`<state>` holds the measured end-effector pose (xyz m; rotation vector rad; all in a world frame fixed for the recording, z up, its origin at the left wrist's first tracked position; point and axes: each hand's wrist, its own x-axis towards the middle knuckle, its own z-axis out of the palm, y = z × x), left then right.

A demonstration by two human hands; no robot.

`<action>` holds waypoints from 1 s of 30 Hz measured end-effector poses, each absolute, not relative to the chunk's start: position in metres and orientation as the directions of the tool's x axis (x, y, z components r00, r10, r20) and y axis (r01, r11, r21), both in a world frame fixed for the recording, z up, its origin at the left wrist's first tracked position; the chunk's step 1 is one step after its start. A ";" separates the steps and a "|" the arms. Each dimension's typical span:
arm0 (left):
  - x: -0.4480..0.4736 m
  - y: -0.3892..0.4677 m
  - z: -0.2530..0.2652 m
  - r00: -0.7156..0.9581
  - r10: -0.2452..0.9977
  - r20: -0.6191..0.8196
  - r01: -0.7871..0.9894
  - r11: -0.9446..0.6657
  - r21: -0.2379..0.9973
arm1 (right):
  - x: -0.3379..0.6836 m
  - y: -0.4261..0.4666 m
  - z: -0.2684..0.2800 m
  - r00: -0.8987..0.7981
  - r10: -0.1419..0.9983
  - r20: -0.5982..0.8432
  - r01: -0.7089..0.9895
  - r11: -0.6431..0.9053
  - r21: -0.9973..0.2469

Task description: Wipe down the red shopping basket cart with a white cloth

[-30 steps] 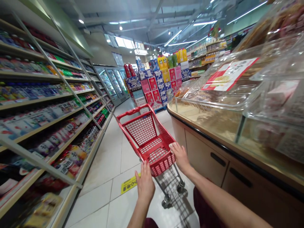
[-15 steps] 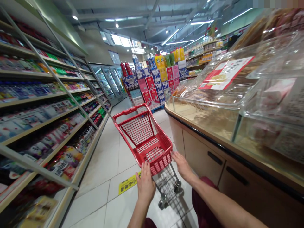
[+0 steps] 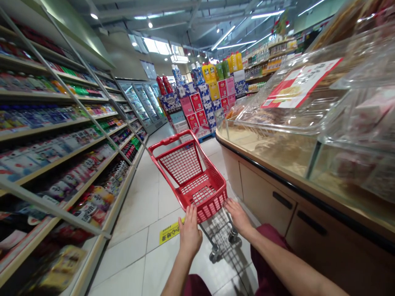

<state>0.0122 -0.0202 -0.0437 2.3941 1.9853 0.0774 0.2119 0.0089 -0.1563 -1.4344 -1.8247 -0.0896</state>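
Observation:
A small red shopping cart [image 3: 212,185] stands in front of me, tilted in my view, its basket holding nothing. My left hand [image 3: 190,232] lies against the basket's near left corner, fingers stretched straight and the thumb apart. At the near right corner, my right hand [image 3: 239,214] rests its extended fingertips on or right beside the basket. Neither hand wraps around the rim; the two flank the basket's near end. The cart's handle [image 3: 169,140] is on the far side, away from my hands. Below the basket, grey caster wheels [image 3: 215,253] show on the floor.
Stocked shelves [image 3: 68,164] run along the left. A wooden counter [image 3: 265,185] with clear food boxes [image 3: 290,98] borders the right. Ahead stand stacked drink cartons [image 3: 197,107] and glass-door fridges [image 3: 143,100]. A yellow floor sign [image 3: 169,232] lies beside my left hand.
The view has shifted slightly, so the cart and both hands appear a little farther right and higher. Both hands keep their places at the basket's corners.

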 end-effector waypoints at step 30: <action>-0.003 -0.022 -0.031 0.180 0.983 0.035 0.906 -0.179 0.383 | 0.125 -0.015 -0.073 -0.090 0.784 0.615 0.516 0.564 -0.644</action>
